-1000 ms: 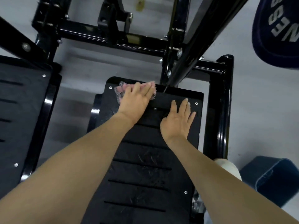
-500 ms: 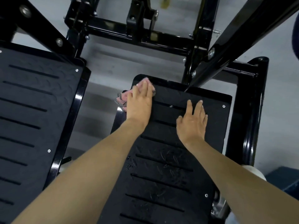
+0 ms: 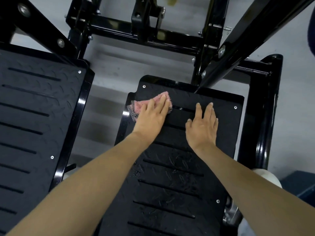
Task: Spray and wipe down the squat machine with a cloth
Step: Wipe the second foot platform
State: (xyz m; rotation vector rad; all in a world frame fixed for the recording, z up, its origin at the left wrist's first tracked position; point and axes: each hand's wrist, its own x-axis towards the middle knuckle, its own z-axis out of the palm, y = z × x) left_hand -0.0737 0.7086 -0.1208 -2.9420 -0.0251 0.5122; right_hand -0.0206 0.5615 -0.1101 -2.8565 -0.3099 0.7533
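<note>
The squat machine's right black foot plate [image 3: 172, 178], slotted and tread-patterned, fills the middle of the view. A pink cloth [image 3: 142, 103] with a dark mesh edge lies at the plate's far left corner. My left hand [image 3: 152, 114] presses flat on the cloth with straight fingers. My right hand [image 3: 202, 123] rests flat on the bare plate to the right of the cloth, fingers straight, holding nothing. No spray bottle is in view.
A second black foot plate [image 3: 34, 120] lies at the left, with a gap of grey floor [image 3: 105, 99] between the two. The black steel frame [image 3: 260, 116] runs along the right side and across the back. A diagonal black beam [image 3: 252, 36] crosses overhead at the upper right.
My left hand slid the cloth from the plate's far edge leftward to its left corner. My right hand stayed flat on the plate. The view shifted left, showing more of the left plate.
</note>
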